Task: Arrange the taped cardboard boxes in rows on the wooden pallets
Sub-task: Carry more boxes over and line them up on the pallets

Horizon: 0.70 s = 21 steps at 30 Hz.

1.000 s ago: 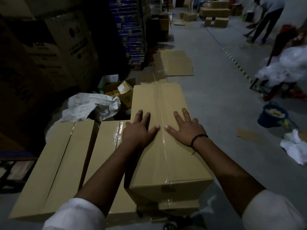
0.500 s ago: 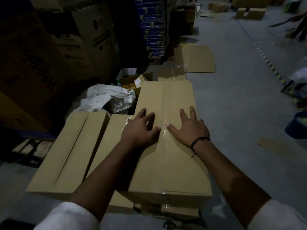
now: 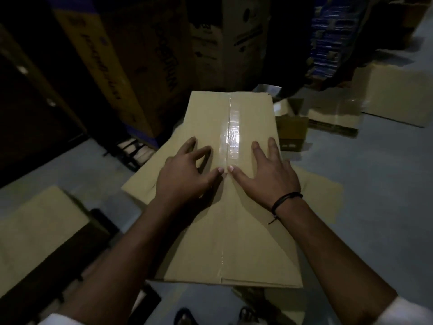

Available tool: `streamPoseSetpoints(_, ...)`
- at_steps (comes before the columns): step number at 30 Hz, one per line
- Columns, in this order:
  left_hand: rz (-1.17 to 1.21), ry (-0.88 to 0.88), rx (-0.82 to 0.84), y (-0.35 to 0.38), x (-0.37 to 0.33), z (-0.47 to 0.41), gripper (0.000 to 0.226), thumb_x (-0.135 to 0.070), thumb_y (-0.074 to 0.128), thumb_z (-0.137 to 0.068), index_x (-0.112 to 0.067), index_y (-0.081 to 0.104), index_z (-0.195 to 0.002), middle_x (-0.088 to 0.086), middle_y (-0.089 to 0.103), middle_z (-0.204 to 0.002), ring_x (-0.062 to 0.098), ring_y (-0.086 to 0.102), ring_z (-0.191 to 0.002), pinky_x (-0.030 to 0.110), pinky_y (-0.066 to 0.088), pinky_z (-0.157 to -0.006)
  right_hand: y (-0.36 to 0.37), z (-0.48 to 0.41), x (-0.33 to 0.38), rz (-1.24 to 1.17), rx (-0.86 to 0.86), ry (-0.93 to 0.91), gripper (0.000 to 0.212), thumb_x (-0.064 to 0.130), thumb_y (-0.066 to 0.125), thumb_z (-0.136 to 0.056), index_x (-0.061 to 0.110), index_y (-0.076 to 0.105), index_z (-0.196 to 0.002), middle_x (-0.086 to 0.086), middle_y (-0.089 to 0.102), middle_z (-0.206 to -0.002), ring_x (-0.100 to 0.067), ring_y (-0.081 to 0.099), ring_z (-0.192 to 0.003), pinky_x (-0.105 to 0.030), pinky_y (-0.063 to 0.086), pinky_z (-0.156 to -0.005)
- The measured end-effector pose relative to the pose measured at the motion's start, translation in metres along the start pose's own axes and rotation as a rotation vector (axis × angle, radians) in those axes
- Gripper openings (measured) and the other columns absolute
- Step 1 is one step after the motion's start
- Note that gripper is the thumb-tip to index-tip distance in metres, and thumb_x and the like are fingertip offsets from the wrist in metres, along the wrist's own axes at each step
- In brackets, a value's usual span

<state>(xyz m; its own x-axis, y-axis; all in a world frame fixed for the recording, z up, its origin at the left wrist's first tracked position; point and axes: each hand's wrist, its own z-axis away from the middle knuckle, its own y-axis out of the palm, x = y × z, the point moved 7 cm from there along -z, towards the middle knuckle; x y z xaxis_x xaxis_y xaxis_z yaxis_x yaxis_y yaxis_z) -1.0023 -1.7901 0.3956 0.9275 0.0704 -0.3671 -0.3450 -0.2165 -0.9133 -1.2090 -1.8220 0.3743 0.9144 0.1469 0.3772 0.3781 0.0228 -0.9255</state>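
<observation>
A long taped cardboard box lies in front of me, clear tape running down its middle seam. My left hand rests flat on its top, left of the tape, fingers spread. My right hand, with a black band at the wrist, lies flat to the right of the tape. The thumbs almost meet at the seam. This box sits on other cardboard boxes beneath it. Another box stands low at the left on a dark wooden pallet.
Tall printed cartons stand stacked behind. Blue packs are piled at the upper right. A small open carton and more boxes lie on the grey floor at right. My sandalled feet show at the bottom edge.
The view has swung left and down, so the stacked cartons now fill the background. The top box has turned with my hands and both hands stay flat on it.
</observation>
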Motion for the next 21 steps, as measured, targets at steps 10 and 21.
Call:
streamPoseSetpoints(10,0.003,-0.434,-0.162,-0.078,0.15,0.137,0.08,-0.077,0.057,-0.081,-0.039,0.048,-0.151,-0.006,0.022,-0.169,0.028,0.037,-0.148,0.055,0.039,-0.114,0.076,0.046,0.182,-0.031,0.201,-0.404,0.097,0.09,0.035,-0.082,0.039,0.012,-0.161,0.005,-0.007,-0.171,-0.041,0.034,-0.143,-0.047,0.038,-0.113)
streamPoseSetpoints(21,-0.01,-0.755,-0.218,-0.129,0.319,0.344,0.081,-0.081,0.055,-0.08,-0.045,0.043,-0.151,-0.012,0.017,-0.169,0.037,0.034,-0.148,0.053,0.039,-0.11,0.201,0.194,0.365,-0.012,0.383,-0.647,0.097,0.091,0.033,-0.079,0.043,0.01,-0.159,0.008,-0.007,-0.17,-0.039,0.029,-0.148,-0.052,0.04,-0.111)
